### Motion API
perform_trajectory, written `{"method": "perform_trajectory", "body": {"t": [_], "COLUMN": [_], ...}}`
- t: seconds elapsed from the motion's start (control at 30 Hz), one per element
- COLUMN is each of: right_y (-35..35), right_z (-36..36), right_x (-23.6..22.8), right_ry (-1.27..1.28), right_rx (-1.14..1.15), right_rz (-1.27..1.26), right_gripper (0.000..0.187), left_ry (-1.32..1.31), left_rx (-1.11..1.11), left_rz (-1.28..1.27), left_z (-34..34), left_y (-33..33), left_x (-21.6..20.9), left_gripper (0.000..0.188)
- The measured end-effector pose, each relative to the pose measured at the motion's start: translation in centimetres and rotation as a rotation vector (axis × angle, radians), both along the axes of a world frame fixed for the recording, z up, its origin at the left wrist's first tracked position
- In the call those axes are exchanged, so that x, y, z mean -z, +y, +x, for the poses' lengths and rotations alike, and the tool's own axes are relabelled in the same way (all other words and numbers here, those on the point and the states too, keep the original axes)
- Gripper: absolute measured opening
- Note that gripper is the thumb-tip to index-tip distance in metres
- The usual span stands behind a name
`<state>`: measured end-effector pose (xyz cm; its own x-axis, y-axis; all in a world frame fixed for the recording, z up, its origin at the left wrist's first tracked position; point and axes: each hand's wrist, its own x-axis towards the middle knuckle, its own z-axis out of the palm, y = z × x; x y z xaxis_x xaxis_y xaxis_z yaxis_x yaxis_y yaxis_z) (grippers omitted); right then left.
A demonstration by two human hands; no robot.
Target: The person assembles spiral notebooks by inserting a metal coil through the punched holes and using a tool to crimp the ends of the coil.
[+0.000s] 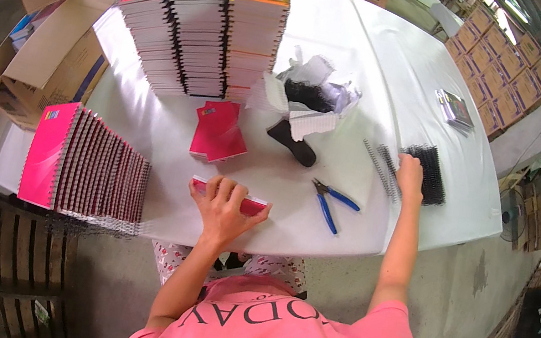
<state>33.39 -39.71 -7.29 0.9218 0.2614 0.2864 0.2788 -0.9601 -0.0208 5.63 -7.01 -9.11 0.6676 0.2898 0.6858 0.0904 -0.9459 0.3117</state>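
Observation:
My left hand (224, 208) is closed around a small pink-covered notebook block (254, 207), held on edge near the table's front. To the right, my right hand (411, 176) has its fingers curled at the left edge of a pile of black spiral binding coils (433, 176), seemingly pinching a coil; the fingertips are partly hidden. Beside that hand lie loose coils (380, 168). Between my hands are blue-handled cutting pliers (333, 202), their jaws pointing away from me. Farther off, loose pink notebook blocks (219, 132) lie overlapped.
Tall stacks of spiral notebooks (197, 33) stand at the back left, and a pink notebook stack (94, 163) at the left edge. A black sock-like item (292, 142) lies before an open white bag (312, 97) of coils. An open carton (51, 58) stands far left.

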Motion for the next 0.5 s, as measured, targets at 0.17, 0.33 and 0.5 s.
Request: {"method": "perform_trajectory", "body": {"t": [0.17,0.33,0.5], "right_y": [1.5,7.0,11.0], "right_z": [-0.8,-3.7,-4.6], "right_x": [0.9,1.3,2.8], "right_ry": [0.002,-0.014,0.165], "right_rx": [-0.090,-0.271,-0.242], "right_rz": [0.257,0.373,0.419], "right_gripper": [0.024,0.025,0.025], "left_ry": [-0.035,-0.004,-0.051], "left_rx": [-0.018,-0.008,-0.023], "left_rz": [-0.011,-0.014,-0.038], "left_z": [-0.4,-0.5,-0.3], "left_y": [0.1,0.1,0.1], "left_x": [0.3,0.1,-0.1], "left_gripper": [0.043,0.046,0.045]}}
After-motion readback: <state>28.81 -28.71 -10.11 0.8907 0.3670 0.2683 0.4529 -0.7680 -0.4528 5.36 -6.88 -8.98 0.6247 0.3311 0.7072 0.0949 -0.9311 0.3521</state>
